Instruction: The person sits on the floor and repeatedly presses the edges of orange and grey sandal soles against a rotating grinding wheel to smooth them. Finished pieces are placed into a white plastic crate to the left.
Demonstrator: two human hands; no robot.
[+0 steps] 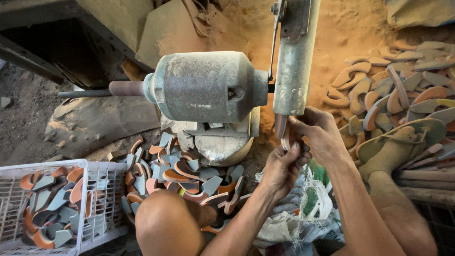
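Left hand [283,167] and right hand [318,135] both pinching orange sole piece [286,141] against grinder wheel [280,124]; crate [102,199] at left.

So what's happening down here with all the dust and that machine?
A person crouches at a dusty motor-driven grinder. Both hands, left hand and right hand, press a small curved orange piece against the wheel under the metal guard. A white crate at the left holds similar orange-and-grey pieces, more lie piled below the motor, and another pile sits at the right.
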